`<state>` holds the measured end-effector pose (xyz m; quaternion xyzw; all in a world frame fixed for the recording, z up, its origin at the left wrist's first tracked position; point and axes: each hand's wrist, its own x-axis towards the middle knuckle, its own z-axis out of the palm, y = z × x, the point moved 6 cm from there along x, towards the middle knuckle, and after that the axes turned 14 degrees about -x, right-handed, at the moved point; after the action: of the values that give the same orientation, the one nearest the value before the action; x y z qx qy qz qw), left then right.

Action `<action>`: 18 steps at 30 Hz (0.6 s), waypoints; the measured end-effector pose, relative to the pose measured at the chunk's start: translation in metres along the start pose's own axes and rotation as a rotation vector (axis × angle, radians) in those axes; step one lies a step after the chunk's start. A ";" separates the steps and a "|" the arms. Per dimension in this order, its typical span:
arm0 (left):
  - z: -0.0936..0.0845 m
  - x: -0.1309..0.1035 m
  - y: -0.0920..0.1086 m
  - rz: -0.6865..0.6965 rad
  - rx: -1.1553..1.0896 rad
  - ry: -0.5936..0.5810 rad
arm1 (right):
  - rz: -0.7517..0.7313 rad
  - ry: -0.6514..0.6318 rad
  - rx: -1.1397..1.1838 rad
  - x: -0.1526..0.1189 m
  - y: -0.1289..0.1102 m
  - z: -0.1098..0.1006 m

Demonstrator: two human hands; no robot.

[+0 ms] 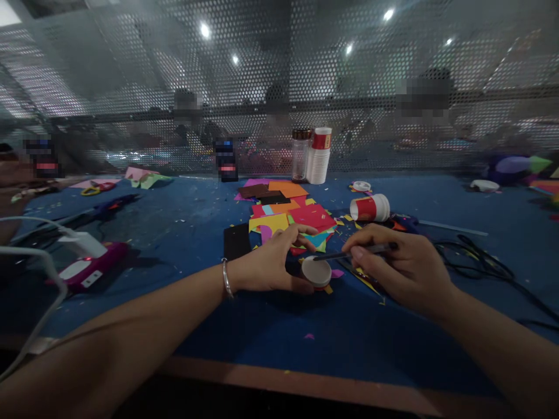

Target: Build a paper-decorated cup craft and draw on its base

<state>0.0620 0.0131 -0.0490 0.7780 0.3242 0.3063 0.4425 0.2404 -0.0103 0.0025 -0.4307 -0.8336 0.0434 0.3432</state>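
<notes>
A paper cup [317, 272] stands upside down near the table's front, its pale round base facing up. My left hand [275, 262] is at the cup's left side, thumb and fingers spread in a wide curve around it. In my right hand [397, 265] is a dark pen [336, 255], held between thumb and fingers, its tip at the far edge of the cup's base. Colored paper sheets [312, 218] lie in a pile just behind the cup.
A fallen red-and-white cup [369, 208], a glass bottle [300, 157] and a cup stack [318, 166] are behind. Black cable [484, 267] lies right; a purple power strip [91, 267], scissors [98, 187] and a glue gun [116, 203] left. A person's arm shows far left.
</notes>
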 end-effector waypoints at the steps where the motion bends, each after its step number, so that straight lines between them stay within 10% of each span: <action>1: 0.001 0.000 0.000 0.004 0.001 -0.005 | -0.008 -0.004 0.008 0.000 0.000 0.001; 18: 0.007 0.004 -0.002 0.010 0.022 0.017 | 0.004 -0.051 0.041 -0.001 0.003 0.010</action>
<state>0.0698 0.0138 -0.0532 0.7818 0.3274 0.3115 0.4295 0.2369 -0.0070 -0.0064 -0.4237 -0.8402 0.0722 0.3307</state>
